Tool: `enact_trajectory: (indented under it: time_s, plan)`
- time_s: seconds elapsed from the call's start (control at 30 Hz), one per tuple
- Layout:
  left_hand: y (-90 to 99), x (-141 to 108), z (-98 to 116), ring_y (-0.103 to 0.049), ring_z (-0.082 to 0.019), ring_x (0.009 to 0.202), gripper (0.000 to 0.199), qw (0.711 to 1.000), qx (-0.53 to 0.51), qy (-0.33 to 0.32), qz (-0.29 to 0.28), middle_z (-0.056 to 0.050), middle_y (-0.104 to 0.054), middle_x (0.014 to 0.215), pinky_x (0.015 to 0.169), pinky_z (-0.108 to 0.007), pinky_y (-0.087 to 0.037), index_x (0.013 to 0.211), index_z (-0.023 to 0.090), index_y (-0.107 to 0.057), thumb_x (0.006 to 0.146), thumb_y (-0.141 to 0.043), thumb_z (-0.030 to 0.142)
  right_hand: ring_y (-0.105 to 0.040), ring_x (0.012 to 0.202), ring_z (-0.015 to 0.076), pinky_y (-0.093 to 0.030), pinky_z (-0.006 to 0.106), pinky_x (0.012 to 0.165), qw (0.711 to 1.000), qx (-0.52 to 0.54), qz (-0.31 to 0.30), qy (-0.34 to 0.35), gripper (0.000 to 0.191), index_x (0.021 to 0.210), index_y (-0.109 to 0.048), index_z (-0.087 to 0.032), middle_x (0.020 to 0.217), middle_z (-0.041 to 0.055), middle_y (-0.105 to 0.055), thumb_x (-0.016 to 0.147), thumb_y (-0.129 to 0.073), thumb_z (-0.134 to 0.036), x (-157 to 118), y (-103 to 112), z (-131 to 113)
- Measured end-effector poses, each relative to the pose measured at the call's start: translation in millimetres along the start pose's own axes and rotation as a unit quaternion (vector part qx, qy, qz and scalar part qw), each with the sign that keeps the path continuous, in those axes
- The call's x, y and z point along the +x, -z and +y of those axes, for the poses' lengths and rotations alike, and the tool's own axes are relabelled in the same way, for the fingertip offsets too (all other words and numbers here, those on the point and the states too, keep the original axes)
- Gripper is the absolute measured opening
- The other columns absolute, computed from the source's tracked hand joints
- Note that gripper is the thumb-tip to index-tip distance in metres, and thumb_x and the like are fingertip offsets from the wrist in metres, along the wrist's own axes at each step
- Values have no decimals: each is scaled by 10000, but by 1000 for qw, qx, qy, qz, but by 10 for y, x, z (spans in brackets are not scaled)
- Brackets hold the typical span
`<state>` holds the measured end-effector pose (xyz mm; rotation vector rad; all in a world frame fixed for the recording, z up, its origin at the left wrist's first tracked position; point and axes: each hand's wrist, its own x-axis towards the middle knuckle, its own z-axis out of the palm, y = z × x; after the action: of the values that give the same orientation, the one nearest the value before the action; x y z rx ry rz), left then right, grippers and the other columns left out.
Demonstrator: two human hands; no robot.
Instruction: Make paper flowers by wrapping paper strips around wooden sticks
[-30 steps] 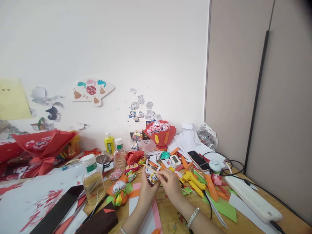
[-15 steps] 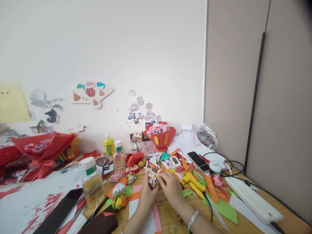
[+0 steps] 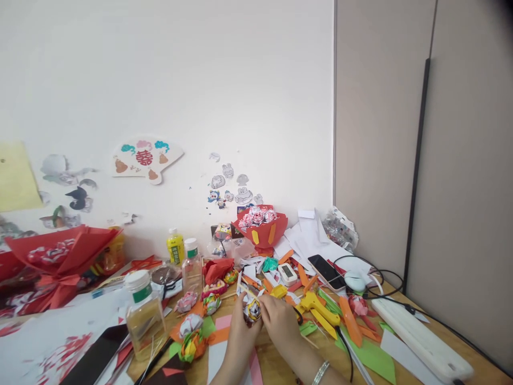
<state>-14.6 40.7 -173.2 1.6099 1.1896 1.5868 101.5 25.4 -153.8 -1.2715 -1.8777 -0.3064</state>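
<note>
The left hand (image 3: 242,330) cups a paper flower (image 3: 252,311) over the near middle of the counter (image 3: 273,359); the right hand (image 3: 279,320) pinches a thin stick (image 3: 247,291) beside it. Farther right lies a yellow glue gun (image 3: 319,308); far behind stands a red bouquet (image 3: 259,236).

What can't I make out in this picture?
All in the head view:
Paper flower: underside, hidden by the left hand.
Stick: one end, hidden by the right hand.
White gadget: what its screen shows, too small to read.
Yellow sheet: left part, cut off by the picture's edge.
</note>
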Motion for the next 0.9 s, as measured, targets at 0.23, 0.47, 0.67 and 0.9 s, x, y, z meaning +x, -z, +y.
enact_trajectory:
  time_s: [0.23, 0.47, 0.67, 0.9]
  plan:
    - [-5, 7, -145, -552, -295, 1055, 600, 999, -10, 29, 20, -136, -569, 1146, 900, -422, -443, 1146, 155, -453, 567, -585, 240, -614, 563, 154, -376, 215, 506, 997, -46, 24, 49, 200, 834, -550, -192, 664, 13, -632, 883, -382, -96, -36, -174, 40]
    - [18, 13, -76, -557, -297, 1051, 605, 1000, 0, 24, -4, -131, -603, 1093, 902, -438, -443, 1155, 151, -466, 566, -598, 200, -623, 541, 164, -366, 216, 470, 999, -31, -33, -1, 105, 806, -537, -196, 646, 4, -641, 872, -461, -165, -30, -214, 58]
    - [-12, 8, -110, -551, -298, 1064, 603, 1000, 1, 5, 15, -119, -597, 1138, 910, -438, -437, 1144, 171, -493, 548, -588, 171, -627, 542, 175, -360, 223, 457, 995, -78, -68, 13, 163, 775, -524, -195, 642, 4, -637, 819, -461, -51, -4, -88, 34]
    - [-9, 27, -154, -563, -311, 1044, 596, 1000, 7, 13, 14, -132, -602, 1121, 893, -435, -453, 1111, 156, -501, 521, -581, 194, -634, 521, 190, -366, 229, 436, 992, -109, -66, 13, 204, 764, -528, -195, 630, 14, -647, 768, -455, -4, 8, -170, 50]
